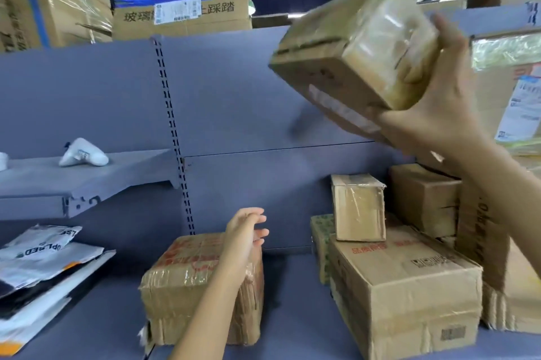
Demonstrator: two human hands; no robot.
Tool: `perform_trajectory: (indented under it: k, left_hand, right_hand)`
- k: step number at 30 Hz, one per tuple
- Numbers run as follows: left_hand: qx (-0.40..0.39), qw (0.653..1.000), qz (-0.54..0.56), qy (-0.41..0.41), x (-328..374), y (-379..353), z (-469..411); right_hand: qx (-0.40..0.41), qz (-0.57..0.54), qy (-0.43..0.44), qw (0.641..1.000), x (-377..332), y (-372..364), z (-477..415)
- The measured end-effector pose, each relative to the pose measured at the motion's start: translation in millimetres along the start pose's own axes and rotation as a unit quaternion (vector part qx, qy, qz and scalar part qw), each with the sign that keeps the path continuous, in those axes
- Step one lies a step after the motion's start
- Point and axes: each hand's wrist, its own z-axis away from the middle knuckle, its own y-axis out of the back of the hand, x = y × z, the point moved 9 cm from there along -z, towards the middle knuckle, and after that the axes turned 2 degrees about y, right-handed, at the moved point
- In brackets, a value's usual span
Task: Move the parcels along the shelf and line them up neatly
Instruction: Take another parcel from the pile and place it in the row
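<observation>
My right hand (439, 102) grips a taped cardboard parcel (351, 46) from below and holds it tilted in the air, high at the right. My left hand (246, 233) hovers open, fingers apart, just over the far edge of a taped brown parcel (187, 286) lying on the grey shelf (292, 315). To the right, a large carton (409, 286) lies on the shelf with a small upright box (358, 207) on top. More brown boxes (424, 198) are stacked behind and to the right of it.
Grey and white mailer bags (44, 266) lie at the lower left. A small white packet (83, 153) rests on a higher side shelf (87, 181). Large cartons (181, 14) stand on the top shelf. A labelled box (515, 102) sits at the far right.
</observation>
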Motion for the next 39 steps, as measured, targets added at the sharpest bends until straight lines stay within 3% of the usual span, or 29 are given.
perform_trajectory:
  k: [3,8,10,12,14,16,21,24,26,29,36,39]
  left_hand:
    - [0.001,1.0,0.006,-0.014,9.9,8.8,-2.9]
    - [-0.028,0.998,0.037,-0.039,32.2,16.3,1.6]
    - [-0.075,0.992,0.088,-0.054,43.4,15.3,11.2]
    - [-0.161,0.973,0.151,-0.062,52.3,9.7,26.2]
    - [-0.229,0.962,0.132,-0.063,52.7,7.8,40.6]
    - [-0.24,0.965,0.082,-0.063,46.4,16.1,47.6]
    - [-0.186,0.977,0.069,-0.082,41.8,54.2,57.9]
    - [-0.148,0.976,0.098,-0.128,55.2,80.4,62.1]
    - [-0.122,0.973,0.09,-0.172,74.4,100.4,65.0]
    - [-0.103,0.973,0.045,-0.2,99.2,124.1,66.7]
    - [-0.117,0.98,0.034,-0.158,94.8,130.4,67.5]
    - [-0.116,0.983,0.059,-0.131,77.5,123.4,67.2]
  right_hand:
    - [0.097,-0.184,-0.046,0.977,19.8,33.6,-21.0]
    - [0.09,-0.499,-0.237,0.829,35.2,4.4,4.5]
    - [0.057,-0.545,-0.307,0.778,35.9,-20.3,26.8]
    - [0.011,-0.541,-0.359,0.76,31.9,-46.7,53.1]
    - [-0.037,-0.538,-0.392,0.746,25.8,-71.3,78.3]
    - [-0.064,-0.549,-0.411,0.725,17.4,-87.2,94.5]
    - [-0.164,-0.552,-0.392,0.718,-5.2,-112.3,106.9]
    - [-0.243,-0.535,-0.343,0.733,-24.7,-119.3,103.0]
    - [-0.24,-0.536,-0.315,0.745,-29.3,-118.5,94.4]
    - [-0.215,-0.548,-0.341,0.733,-27.0,-121.7,95.6]
    - [-0.21,-0.551,-0.345,0.73,-30.1,-141.4,120.6]
    - [-0.169,-0.558,-0.356,0.73,-21.4,-138.7,123.9]
